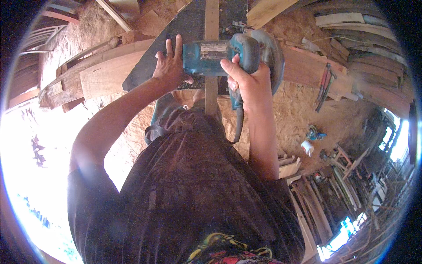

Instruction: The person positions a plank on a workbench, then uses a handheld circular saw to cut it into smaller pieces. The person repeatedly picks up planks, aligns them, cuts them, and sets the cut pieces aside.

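A teal electric circular saw (228, 55) rests on a narrow wooden strip (212, 17) that runs away from me over a dark board (184, 31). My right hand (246, 79) grips the saw's rear handle, fingers wrapped around it. My left hand (169, 66) lies flat with spread fingers against the left end of the saw's motor housing and the dark board. The saw's round blade guard (272, 53) is on the right side. Its cable (238, 127) hangs down by my right forearm.
Wide timber planks (105, 72) lie to the left and a reddish plank (307, 66) with clamp-like tools (324, 83) to the right. Sawdust covers the ground. A white bottle (307, 147) and stacked lumber (316, 207) stand at lower right.
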`<state>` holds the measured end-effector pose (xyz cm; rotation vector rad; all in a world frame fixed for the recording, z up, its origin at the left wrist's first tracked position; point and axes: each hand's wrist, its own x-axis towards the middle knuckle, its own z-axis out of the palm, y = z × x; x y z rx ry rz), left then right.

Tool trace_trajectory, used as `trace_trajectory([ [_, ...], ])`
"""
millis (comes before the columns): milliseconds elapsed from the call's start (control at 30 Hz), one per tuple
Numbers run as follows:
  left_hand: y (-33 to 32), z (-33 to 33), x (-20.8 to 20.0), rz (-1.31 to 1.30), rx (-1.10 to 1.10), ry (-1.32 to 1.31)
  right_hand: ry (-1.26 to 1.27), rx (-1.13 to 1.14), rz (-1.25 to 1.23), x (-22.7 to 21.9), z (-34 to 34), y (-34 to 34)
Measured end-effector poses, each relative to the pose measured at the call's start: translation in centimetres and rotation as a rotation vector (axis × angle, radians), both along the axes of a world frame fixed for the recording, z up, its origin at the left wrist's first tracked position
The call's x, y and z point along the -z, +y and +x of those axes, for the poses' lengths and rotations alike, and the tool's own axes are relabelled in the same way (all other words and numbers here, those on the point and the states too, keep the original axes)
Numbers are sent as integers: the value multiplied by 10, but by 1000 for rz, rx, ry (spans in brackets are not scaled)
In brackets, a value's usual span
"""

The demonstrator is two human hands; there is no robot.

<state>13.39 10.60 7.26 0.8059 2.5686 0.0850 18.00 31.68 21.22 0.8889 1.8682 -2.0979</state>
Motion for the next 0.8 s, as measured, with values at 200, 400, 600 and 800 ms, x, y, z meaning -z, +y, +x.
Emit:
trace_trajectory([
  [200,6,-3,-12,-93,78,-56,25,-25,-19,-2,-37,5],
  [400,7,1,-20,-43,12,40,165,-92,31,6,-90,13],
  [600,10,-4,-18,-82,-12,-11,286,30,133,-3,-91,43],
  [800,10,-6,-23,-116,-46,-40,326,44,308,-32,-44,108],
])
